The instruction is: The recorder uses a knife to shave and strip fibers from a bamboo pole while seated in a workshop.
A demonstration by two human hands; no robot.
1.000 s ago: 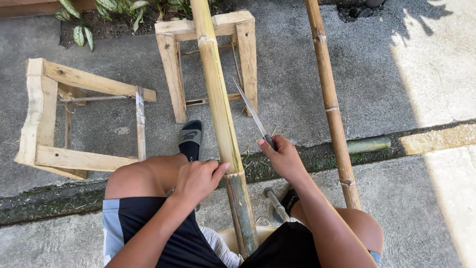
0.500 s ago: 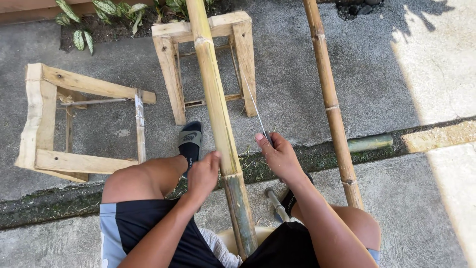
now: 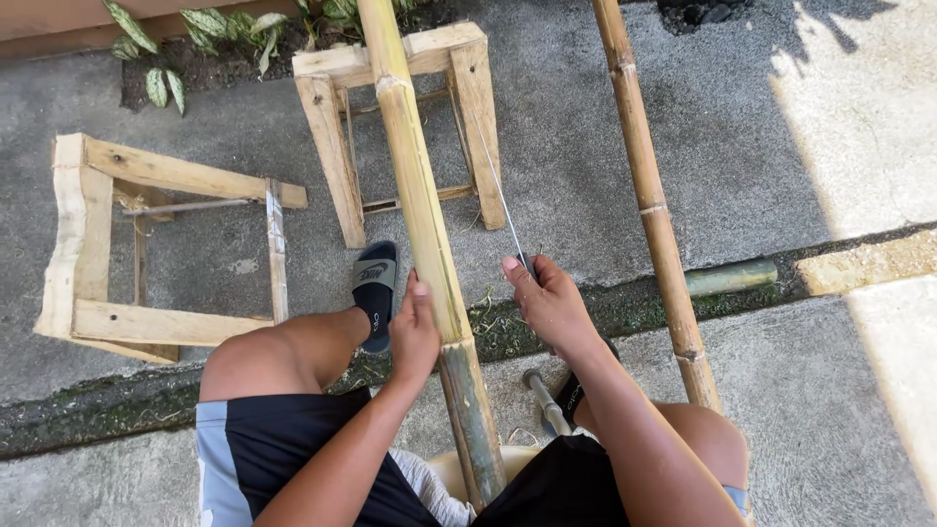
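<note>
A thick bamboo pole point(image 3: 420, 195) runs from between the person's knees up over a wooden stool point(image 3: 459, 68), resting on its top. The left hand point(image 3: 415, 332) presses flat against the pole's left side, fingers extended. Just right of the pole, the right hand point(image 3: 551, 303) is clenched around the handle of a knife point(image 3: 503, 200), its thin blade pointing away beside the pole. A second, thinner bamboo pole point(image 3: 649, 195) lies farther right; another wooden stand point(image 3: 107, 244) sits well left.

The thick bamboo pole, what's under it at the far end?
The thick bamboo pole rests on a wooden stool; concrete ground shows between its legs. The left hand steadies the pole, the right hand holds a knife. The near end is hidden between the legs.
</note>
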